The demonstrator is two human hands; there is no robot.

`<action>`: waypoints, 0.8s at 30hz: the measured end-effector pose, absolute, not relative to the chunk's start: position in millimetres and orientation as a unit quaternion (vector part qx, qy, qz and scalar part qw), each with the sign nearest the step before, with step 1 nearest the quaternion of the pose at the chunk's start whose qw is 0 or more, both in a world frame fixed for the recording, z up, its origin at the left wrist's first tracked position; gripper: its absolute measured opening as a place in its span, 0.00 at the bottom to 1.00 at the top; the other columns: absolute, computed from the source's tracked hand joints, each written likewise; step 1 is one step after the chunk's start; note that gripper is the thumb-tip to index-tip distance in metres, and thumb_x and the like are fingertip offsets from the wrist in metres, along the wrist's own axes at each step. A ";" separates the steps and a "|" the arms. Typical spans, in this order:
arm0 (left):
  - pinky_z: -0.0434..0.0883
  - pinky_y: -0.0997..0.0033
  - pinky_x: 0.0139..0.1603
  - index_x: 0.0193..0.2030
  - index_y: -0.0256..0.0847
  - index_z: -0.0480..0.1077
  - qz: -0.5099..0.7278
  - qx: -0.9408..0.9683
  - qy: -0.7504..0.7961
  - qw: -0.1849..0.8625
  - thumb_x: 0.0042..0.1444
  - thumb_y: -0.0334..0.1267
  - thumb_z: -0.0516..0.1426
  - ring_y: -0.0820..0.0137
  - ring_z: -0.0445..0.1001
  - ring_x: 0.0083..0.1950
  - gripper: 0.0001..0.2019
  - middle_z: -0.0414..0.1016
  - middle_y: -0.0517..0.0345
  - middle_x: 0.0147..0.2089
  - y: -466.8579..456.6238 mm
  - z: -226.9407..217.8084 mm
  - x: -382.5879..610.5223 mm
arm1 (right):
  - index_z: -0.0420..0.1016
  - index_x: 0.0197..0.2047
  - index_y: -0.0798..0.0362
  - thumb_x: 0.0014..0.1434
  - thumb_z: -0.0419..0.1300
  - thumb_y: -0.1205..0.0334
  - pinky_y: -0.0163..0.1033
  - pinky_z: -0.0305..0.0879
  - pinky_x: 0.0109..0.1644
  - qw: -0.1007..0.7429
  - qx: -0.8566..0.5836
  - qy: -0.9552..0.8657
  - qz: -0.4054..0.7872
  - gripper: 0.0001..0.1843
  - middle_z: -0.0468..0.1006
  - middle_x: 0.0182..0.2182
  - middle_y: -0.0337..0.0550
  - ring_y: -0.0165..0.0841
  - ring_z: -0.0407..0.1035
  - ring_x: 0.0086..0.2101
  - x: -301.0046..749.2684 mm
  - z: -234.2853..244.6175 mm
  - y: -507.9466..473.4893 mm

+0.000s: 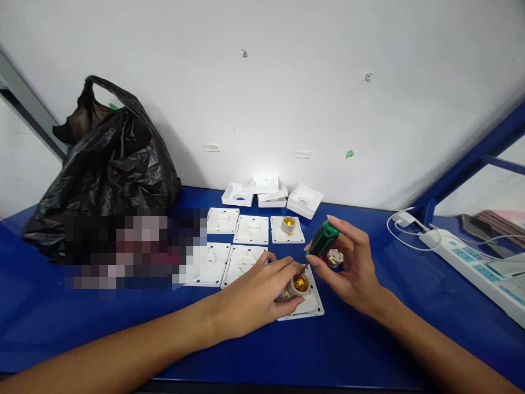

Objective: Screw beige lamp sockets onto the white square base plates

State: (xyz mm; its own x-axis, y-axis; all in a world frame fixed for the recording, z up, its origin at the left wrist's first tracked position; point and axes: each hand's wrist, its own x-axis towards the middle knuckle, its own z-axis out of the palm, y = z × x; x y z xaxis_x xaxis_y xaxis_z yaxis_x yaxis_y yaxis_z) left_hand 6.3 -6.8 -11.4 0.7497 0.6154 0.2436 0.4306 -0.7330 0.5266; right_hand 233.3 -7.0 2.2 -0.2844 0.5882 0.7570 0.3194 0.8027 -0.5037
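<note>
- A plain white wall point(287, 104) is standing behind a glossy blue table point(229, 361), and a crumpled black plastic bag point(118, 164) is slumping on the left, with a pixelated patch hiding what's in front of it.
- The round off-white lamp socket with a gold metal lining point(301, 283) is sitting on a square white plastic plate point(312, 307), near the table's front edge.
- Left hand point(266, 287) is pinching that socket, thumb on the near side and fingers curling around the far side.
- Right hand point(355, 265) is gripping a green-and-black screwdriver point(324, 238) between thumb and fingertips, handle tilting up and right, shaft pointing down at the socket. Can't tell exactly what the tip is touching.
- A loose off-white piece with brass contacts point(335, 258) is showing inside the curve of the right hand; can't tell if it's being held or just lying behind.
- Farther back, another gold-lined socket point(289, 223) is sitting on its own plate, right of several similar white plates point(251, 229).
- White open box-shaped covers point(305, 201) are lying by the wall.
- A white power strip with blue outlets point(467, 254) is running along the right.
</note>
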 end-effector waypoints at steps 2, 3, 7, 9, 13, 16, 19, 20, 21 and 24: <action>0.68 0.55 0.61 0.58 0.44 0.67 0.212 0.909 0.282 0.222 0.70 0.38 0.65 0.60 0.75 0.49 0.15 0.78 0.57 0.52 -7.2 -10.3 5.8 | 0.54 0.78 0.35 0.67 0.69 0.70 0.43 0.79 0.28 0.524 -0.290 -0.791 0.125 0.45 0.79 0.43 0.42 0.38 0.80 0.35 233.6 2.3 -7.6; 0.67 0.55 0.62 0.58 0.44 0.67 0.211 0.910 0.280 0.222 0.70 0.38 0.65 0.60 0.75 0.49 0.15 0.78 0.57 0.52 -7.2 -9.9 5.8 | 0.54 0.78 0.35 0.67 0.69 0.70 0.44 0.78 0.27 0.525 -0.291 -0.790 0.124 0.45 0.79 0.43 0.42 0.38 0.80 0.35 233.7 2.2 -7.7; 0.66 0.53 0.64 0.57 0.44 0.68 0.204 0.913 0.278 0.218 0.71 0.39 0.64 0.61 0.77 0.47 0.13 0.79 0.56 0.53 -7.7 -8.5 6.2 | 0.54 0.78 0.35 0.66 0.69 0.71 0.43 0.79 0.26 0.526 -0.292 -0.788 0.128 0.46 0.80 0.43 0.42 0.38 0.81 0.35 233.9 1.4 -7.3; 0.67 0.54 0.62 0.58 0.44 0.68 0.207 0.913 0.281 0.211 0.71 0.40 0.63 0.60 0.77 0.47 0.13 0.79 0.56 0.52 -8.3 -7.4 6.6 | 0.55 0.78 0.34 0.66 0.69 0.72 0.43 0.80 0.27 0.530 -0.292 -0.785 0.128 0.46 0.79 0.44 0.41 0.38 0.81 0.35 234.2 0.8 -7.0; 0.68 0.56 0.59 0.56 0.43 0.68 0.209 0.914 0.281 0.205 0.70 0.39 0.64 0.60 0.76 0.45 0.13 0.79 0.55 0.51 -9.3 -5.1 7.1 | 0.56 0.77 0.35 0.65 0.69 0.72 0.44 0.84 0.30 0.531 -0.294 -0.785 0.122 0.46 0.79 0.45 0.41 0.38 0.82 0.36 234.9 0.0 -6.9; 0.68 0.56 0.59 0.55 0.43 0.69 0.204 0.914 0.282 0.208 0.71 0.40 0.63 0.60 0.76 0.46 0.11 0.79 0.56 0.51 -9.5 -4.1 6.9 | 0.56 0.77 0.36 0.66 0.69 0.71 0.46 0.84 0.31 0.531 -0.296 -0.784 0.124 0.44 0.80 0.43 0.40 0.39 0.81 0.35 234.6 0.4 -7.3; 0.69 0.56 0.58 0.56 0.43 0.69 0.198 0.914 0.288 0.204 0.71 0.41 0.63 0.58 0.75 0.48 0.12 0.79 0.55 0.52 -9.8 -3.6 6.7 | 0.56 0.76 0.36 0.66 0.69 0.70 0.46 0.83 0.29 0.532 -0.298 -0.781 0.131 0.43 0.81 0.40 0.40 0.40 0.81 0.34 233.8 0.9 -7.8; 0.69 0.55 0.59 0.57 0.43 0.69 0.197 0.915 0.289 0.202 0.71 0.41 0.63 0.58 0.75 0.48 0.13 0.79 0.54 0.52 -10.0 -3.5 6.6 | 0.56 0.76 0.36 0.66 0.69 0.70 0.46 0.83 0.28 0.533 -0.297 -0.781 0.134 0.43 0.81 0.40 0.41 0.40 0.81 0.34 233.7 0.9 -7.8; 0.68 0.55 0.59 0.57 0.43 0.68 0.197 0.915 0.289 0.201 0.71 0.41 0.63 0.58 0.75 0.48 0.13 0.80 0.54 0.53 -10.1 -3.5 6.6 | 0.56 0.76 0.36 0.66 0.69 0.70 0.46 0.82 0.28 0.532 -0.296 -0.782 0.135 0.43 0.80 0.40 0.41 0.40 0.81 0.34 233.7 0.9 -7.9; 0.68 0.54 0.60 0.57 0.44 0.69 0.200 0.915 0.283 0.205 0.72 0.41 0.62 0.58 0.75 0.47 0.12 0.80 0.54 0.53 -10.2 -3.2 6.6 | 0.56 0.76 0.36 0.66 0.69 0.70 0.46 0.82 0.28 0.531 -0.296 -0.783 0.133 0.43 0.80 0.40 0.41 0.40 0.81 0.34 234.2 1.4 -7.8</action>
State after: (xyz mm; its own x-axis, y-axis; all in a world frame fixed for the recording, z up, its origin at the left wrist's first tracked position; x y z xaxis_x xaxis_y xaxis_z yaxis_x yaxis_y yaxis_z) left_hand 6.6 -10.2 -3.2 0.7596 0.6007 0.2493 0.4371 -0.7553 0.4882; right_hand 234.2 -7.8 1.4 -0.2604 0.6050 0.7525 0.3224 0.7891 -0.5228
